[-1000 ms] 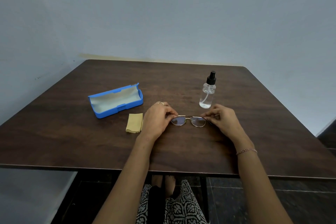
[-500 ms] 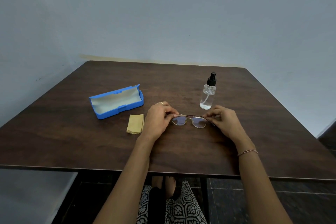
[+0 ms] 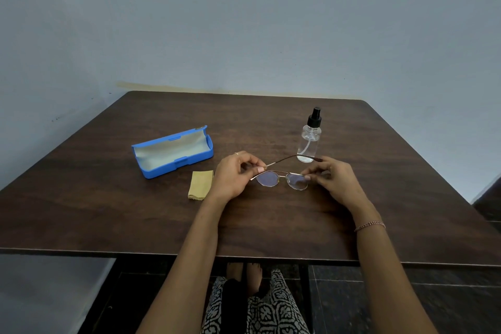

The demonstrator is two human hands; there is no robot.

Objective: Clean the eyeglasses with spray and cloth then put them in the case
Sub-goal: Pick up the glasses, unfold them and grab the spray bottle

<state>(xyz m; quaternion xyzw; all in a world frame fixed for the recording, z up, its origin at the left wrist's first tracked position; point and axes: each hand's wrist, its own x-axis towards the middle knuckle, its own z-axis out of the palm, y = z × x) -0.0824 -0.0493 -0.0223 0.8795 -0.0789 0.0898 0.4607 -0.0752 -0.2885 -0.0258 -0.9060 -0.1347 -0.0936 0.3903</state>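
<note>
Head-cam view, looking down at a dark brown wood-grain table point(image 3: 135, 211) w/ a matte top and rounded far corners, set against a plain pale blue-grey wall point(image 3: 244, 22).

Centre of table: thin gold-tone metal eyeglasses point(image 3: 282, 179) w/ roundish, faintly purple-tinted lenses and a double bridge bar. Left hand point(image 3: 233, 177) is curled, thumb and fingertips pinched on the frame's left end near the hinge; a ring shows on one finger. Right hand point(image 3: 332, 177) is also curled, fingertips pinched on the right lens edge and frame end. One slim temple arm, darker brown toward its tip, is swung out and runs from the left hinge across toward the right hand, passing in front of the bottle's base. Can't tell if the glasses touch the table or sit just above it. A thin beaded bracelet point(image 3: 370, 225) circles the right wrist.

Behind the right hand: small clear plastic spray bottle point(image 3: 309, 141), cylindrical w/ rounded shoulders, black pump nozzle on top, dip tube visible inside. Liquid level hard to tell; it looks clear.

Left of the hands: rectangular hard glasses case point(image 3: 173, 152), bright blue plastic, lid open, pale soft-looking lining inside. Nothing is in it.

Between case and left hand, just beside the hand: small folded cleaning cloth point(image 3: 200, 184), mustard-yellow, soft fabric w/ a zigzag-cut lower edge, lying flat.

Below the table edge: black-and-white patterned fabric point(image 3: 271, 306) over the person's lap, bare feet point(image 3: 244, 271), dark tiled floor point(image 3: 406, 306).
</note>
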